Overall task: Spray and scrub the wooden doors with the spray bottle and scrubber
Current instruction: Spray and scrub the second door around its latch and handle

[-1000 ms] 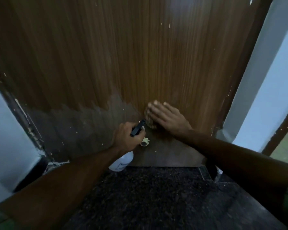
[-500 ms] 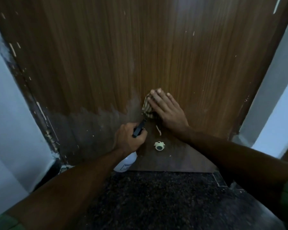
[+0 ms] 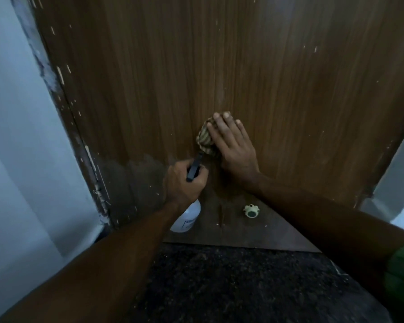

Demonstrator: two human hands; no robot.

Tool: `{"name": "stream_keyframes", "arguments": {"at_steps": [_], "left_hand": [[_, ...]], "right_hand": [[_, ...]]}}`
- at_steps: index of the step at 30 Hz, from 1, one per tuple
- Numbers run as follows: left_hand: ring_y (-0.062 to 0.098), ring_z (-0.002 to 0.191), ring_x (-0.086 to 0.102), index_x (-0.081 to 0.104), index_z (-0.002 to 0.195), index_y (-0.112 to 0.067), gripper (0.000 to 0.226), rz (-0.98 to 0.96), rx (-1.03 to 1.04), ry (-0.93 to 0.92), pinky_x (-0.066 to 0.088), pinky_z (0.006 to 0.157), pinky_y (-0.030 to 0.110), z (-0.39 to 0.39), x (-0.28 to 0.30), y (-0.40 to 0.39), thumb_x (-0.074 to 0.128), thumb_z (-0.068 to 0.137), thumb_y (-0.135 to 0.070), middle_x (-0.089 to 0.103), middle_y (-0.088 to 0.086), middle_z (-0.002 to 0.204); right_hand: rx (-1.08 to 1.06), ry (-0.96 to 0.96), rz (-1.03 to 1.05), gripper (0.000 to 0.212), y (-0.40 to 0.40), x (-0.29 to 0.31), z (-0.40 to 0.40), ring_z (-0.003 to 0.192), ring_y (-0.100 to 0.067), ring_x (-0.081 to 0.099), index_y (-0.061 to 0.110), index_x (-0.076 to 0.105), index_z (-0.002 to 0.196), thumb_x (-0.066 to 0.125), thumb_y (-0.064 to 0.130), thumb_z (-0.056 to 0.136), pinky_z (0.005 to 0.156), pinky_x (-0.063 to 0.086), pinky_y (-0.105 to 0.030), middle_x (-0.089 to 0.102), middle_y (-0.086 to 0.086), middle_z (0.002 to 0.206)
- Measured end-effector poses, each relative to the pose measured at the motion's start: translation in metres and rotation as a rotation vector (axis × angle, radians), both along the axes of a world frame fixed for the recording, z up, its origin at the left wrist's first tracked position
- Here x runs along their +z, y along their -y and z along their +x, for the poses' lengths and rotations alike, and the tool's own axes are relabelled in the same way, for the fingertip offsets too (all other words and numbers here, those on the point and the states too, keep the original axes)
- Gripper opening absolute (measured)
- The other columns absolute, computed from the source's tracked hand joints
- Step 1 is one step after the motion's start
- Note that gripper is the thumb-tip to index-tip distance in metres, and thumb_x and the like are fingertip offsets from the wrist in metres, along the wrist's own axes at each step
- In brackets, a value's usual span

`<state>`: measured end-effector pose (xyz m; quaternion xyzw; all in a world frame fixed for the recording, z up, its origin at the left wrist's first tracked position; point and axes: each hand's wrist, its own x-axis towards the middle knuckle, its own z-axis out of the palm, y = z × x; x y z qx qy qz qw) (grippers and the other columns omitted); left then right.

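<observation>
A brown wooden door (image 3: 231, 66) fills the view, with a darker worn band along its bottom. My right hand (image 3: 233, 145) lies flat with straight fingers, pressing a striped scrubber (image 3: 204, 139) against the door's lower middle. Just below and to the left, my left hand (image 3: 184, 180) grips the neck of a white spray bottle (image 3: 187, 219) with a black trigger head (image 3: 194, 170). The nozzle points up toward the scrubber. Most of the scrubber is hidden under my fingers.
A small pale round door stopper (image 3: 251, 211) sits on the door near its bottom edge. A pale wall (image 3: 16, 136) and a chipped frame (image 3: 63, 94) stand at the left, another pale wall (image 3: 397, 164) at the right. Dark speckled floor (image 3: 231, 287) lies below.
My right hand has slid the scrubber upward on the door. The view has shifted, so the door stopper now shows further below the hands. My left hand keeps its hold on the bottle.
</observation>
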<state>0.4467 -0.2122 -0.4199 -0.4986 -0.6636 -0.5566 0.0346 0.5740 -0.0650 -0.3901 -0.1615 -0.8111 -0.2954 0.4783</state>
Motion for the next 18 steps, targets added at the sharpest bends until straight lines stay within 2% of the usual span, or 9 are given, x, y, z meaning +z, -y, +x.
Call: {"name": "stream_keyframes", "arguments": {"at_steps": [3, 5, 7, 8, 10, 12, 14, 16, 18], "left_hand": [[0.021, 0.049, 0.058, 0.05, 0.061, -0.028, 0.036, 0.023, 0.003, 0.001, 0.042, 0.049, 0.028, -0.009, 0.01, 0.007, 0.065, 0.093, -0.031, 0.056, -0.005, 0.054], [0.024, 0.05, 0.061, 0.052, 0.062, -0.027, 0.037, -0.01, -0.013, -0.014, 0.045, 0.05, 0.031, -0.012, 0.009, 0.015, 0.068, 0.095, -0.028, 0.059, 0.0, 0.056], [0.023, 0.051, 0.06, 0.053, 0.063, -0.026, 0.04, -0.08, -0.028, -0.04, 0.043, 0.052, 0.029, -0.016, 0.002, 0.022, 0.072, 0.098, -0.019, 0.061, 0.002, 0.058], [0.019, 0.05, 0.057, 0.053, 0.063, -0.026, 0.04, -0.121, -0.026, -0.046, 0.04, 0.052, 0.027, -0.018, -0.001, 0.026, 0.072, 0.098, -0.018, 0.059, 0.0, 0.057], [0.011, 0.047, 0.05, 0.05, 0.061, -0.026, 0.043, -0.178, -0.014, -0.05, 0.034, 0.05, 0.023, -0.023, -0.007, 0.029, 0.073, 0.097, -0.019, 0.053, -0.005, 0.054], [0.006, 0.045, 0.045, 0.047, 0.059, -0.026, 0.047, -0.22, -0.004, -0.066, 0.03, 0.048, 0.019, -0.026, -0.014, 0.034, 0.074, 0.096, -0.02, 0.049, -0.007, 0.052], [0.006, 0.046, 0.044, 0.045, 0.058, -0.026, 0.047, -0.267, -0.001, -0.068, 0.03, 0.049, 0.023, -0.026, -0.018, 0.042, 0.074, 0.096, -0.021, 0.048, -0.008, 0.051], [0.005, 0.046, 0.043, 0.045, 0.058, -0.027, 0.048, -0.318, 0.012, -0.046, 0.029, 0.049, 0.025, -0.027, -0.02, 0.051, 0.074, 0.097, -0.022, 0.047, -0.01, 0.051], [0.006, 0.047, 0.044, 0.046, 0.058, -0.026, 0.048, -0.364, 0.024, -0.021, 0.031, 0.051, 0.026, -0.027, -0.023, 0.057, 0.074, 0.097, -0.023, 0.047, -0.01, 0.051]], "right_hand": [[0.047, 0.266, 0.138, 0.059, -0.006, -0.031, 0.008, 0.156, -0.035, 0.024, 0.008, 0.043, 0.156, 0.062, 0.014, 0.1, 0.126, 0.025, -0.055, 0.029, -0.017, 0.167], [0.073, 0.665, 0.354, 0.053, -0.017, -0.067, 0.023, 0.153, -0.033, 0.032, 0.015, 0.058, 0.144, 0.069, 0.013, 0.092, 0.128, 0.016, -0.055, 0.035, -0.014, 0.165], [0.024, 0.913, 0.479, 0.048, -0.022, -0.076, 0.032, 0.153, -0.03, 0.032, 0.019, 0.063, 0.138, 0.073, 0.015, 0.091, 0.129, 0.004, -0.05, 0.034, -0.011, 0.166], [-0.012, 0.906, 0.484, 0.052, -0.02, -0.071, 0.031, 0.154, -0.03, 0.029, 0.019, 0.061, 0.141, 0.074, 0.014, 0.091, 0.13, 0.005, -0.049, 0.031, -0.01, 0.167], [-0.046, 0.681, 0.345, 0.066, -0.008, -0.053, 0.017, 0.157, -0.033, 0.019, 0.016, 0.044, 0.156, 0.067, 0.012, 0.093, 0.129, 0.011, -0.05, 0.021, -0.013, 0.17], [-0.083, 0.387, 0.116, 0.066, 0.014, -0.025, 0.001, 0.159, -0.033, 0.01, 0.012, 0.027, 0.163, 0.048, 0.016, 0.101, 0.128, 0.015, -0.052, 0.015, -0.015, 0.172], [-0.127, 0.272, 0.013, 0.062, 0.02, -0.016, -0.009, 0.159, -0.033, 0.01, 0.011, 0.024, 0.163, 0.037, 0.017, 0.103, 0.128, 0.018, -0.053, 0.016, -0.015, 0.171], [-0.14, 0.478, 0.112, 0.063, 0.021, -0.031, -0.013, 0.159, -0.034, 0.01, 0.012, 0.026, 0.163, 0.042, 0.011, 0.102, 0.128, 0.018, -0.052, 0.014, -0.015, 0.172], [-0.125, 0.934, 0.205, 0.06, 0.02, -0.05, -0.009, 0.159, -0.029, 0.009, 0.014, 0.032, 0.161, 0.036, 0.006, 0.101, 0.129, 0.008, -0.039, 0.012, -0.01, 0.173]]}}
